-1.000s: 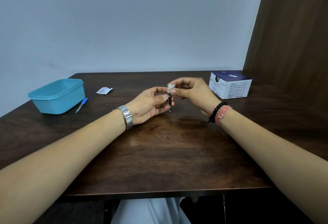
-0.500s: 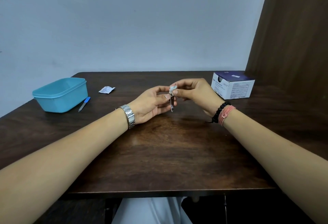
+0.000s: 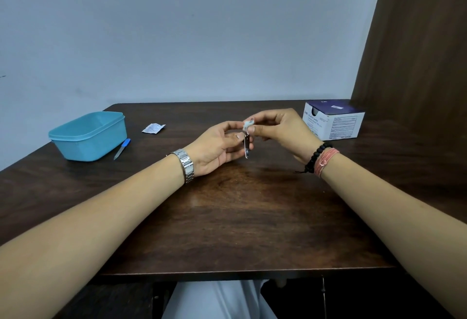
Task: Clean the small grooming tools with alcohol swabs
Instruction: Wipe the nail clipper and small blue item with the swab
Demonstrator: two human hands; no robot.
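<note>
Above the middle of the bench [image 3: 227,217], the left hand [image 3: 214,146] holds a small metal nail clipper [image 3: 246,145] hanging downward. The right hand [image 3: 280,129] pinches a white alcohol swab [image 3: 247,125] against its upper end. A blue container [image 3: 88,139], nail file [image 3: 122,148] and torn wrapper [image 3: 153,128] lie toward the far left edge, a swab box [image 3: 336,122] at the far right corner.

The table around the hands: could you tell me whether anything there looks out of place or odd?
Only small things. A torn swab wrapper lies loose on the table, and a blue-handled nail file lies outside the teal container, beside it. Nothing looks spilled or damaged.
</note>
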